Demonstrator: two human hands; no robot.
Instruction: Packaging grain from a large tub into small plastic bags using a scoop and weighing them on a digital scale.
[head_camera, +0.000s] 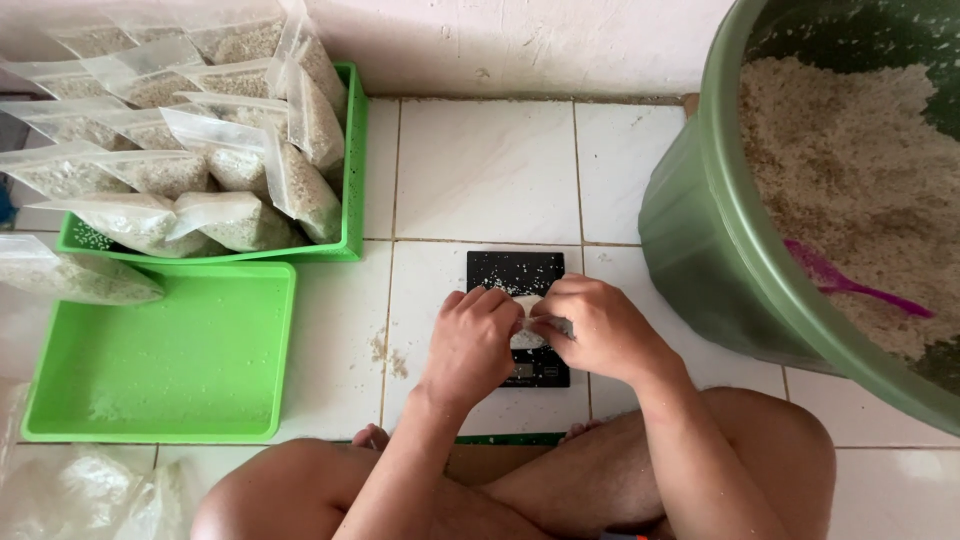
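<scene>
Soft, slumped clear bags of pale grain fill the green plastic crate (352, 160), above a flat green tray (160, 350). On the tiled floor (480, 170), the left hand (470, 340) and right hand (595, 330) pinch a small clear bag (527, 305) over the black scale (515, 272); a loose grip could likely spill it. A purple scoop (850, 283) lies in the round green tub (700, 200).

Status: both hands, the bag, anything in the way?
Left hand and right hand both grip small grain bag over black scale. Nothing in the way.

Scale (515, 275) between trays (160, 365) left, tub (700, 230) right.
</scene>
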